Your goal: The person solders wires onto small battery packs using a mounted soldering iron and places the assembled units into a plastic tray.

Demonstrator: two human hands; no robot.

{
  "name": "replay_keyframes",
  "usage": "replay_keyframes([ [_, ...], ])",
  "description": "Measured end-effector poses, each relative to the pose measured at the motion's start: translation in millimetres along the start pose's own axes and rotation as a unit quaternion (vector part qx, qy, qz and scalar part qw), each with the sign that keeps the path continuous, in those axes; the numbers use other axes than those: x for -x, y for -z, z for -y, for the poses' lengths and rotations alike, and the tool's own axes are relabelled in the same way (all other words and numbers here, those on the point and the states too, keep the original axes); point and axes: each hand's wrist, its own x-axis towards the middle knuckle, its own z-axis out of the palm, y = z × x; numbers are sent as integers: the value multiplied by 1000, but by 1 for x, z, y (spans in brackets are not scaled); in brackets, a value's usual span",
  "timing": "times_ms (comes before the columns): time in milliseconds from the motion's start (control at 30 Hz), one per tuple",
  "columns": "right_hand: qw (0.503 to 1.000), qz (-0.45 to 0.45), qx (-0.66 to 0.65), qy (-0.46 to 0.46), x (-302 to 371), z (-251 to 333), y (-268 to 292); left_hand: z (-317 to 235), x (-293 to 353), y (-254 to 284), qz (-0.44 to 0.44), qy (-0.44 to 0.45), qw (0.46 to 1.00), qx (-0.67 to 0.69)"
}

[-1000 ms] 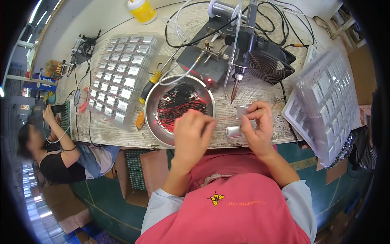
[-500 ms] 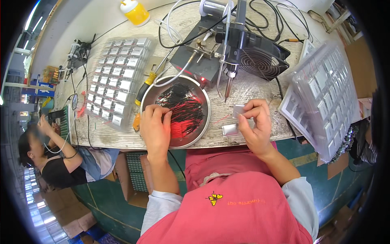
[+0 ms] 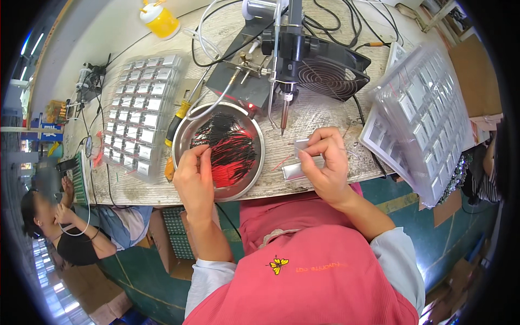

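My left hand (image 3: 196, 179) hangs over the left side of a round metal bowl (image 3: 260, 162), its thumb and fingertips pinched together. Whatever they might hold is too small to make out. Thin red and black wires (image 3: 230, 149) lie heaped in the bowl. Between thumb and fingers, my right hand (image 3: 329, 168) grips a small flat silver pouch cell (image 3: 300, 144) just above the table. A second silver pouch cell (image 3: 293, 172) rests close by, partly covered by that hand. The tip of a soldering iron (image 3: 284, 116) points down beyond them, between bowl and right hand.
Clear trays of silver cells stand left (image 3: 142, 114) and right (image 3: 428, 119). A black fan (image 3: 333, 78) sits behind the iron. A yellow-handled screwdriver (image 3: 176, 124) lies beside the bowl, a yellow bottle (image 3: 160, 20) at the back. Another person (image 3: 81, 233) works at far left.
The view has shifted, so the bench appears farther left. Both my hands keep nearly the same places and grips. The other person's hands have lowered.
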Motion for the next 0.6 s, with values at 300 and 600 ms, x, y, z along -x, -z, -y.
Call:
replay_keyframes([
  [300, 1000, -6, -7, -15, -2, 2, -3, -16, 1, -4, 34, -4, 993, 111],
  [600, 995, -32, -73, -60, -4, -2, -10, -37, 1, -12, 38, -124, 986, 102],
])
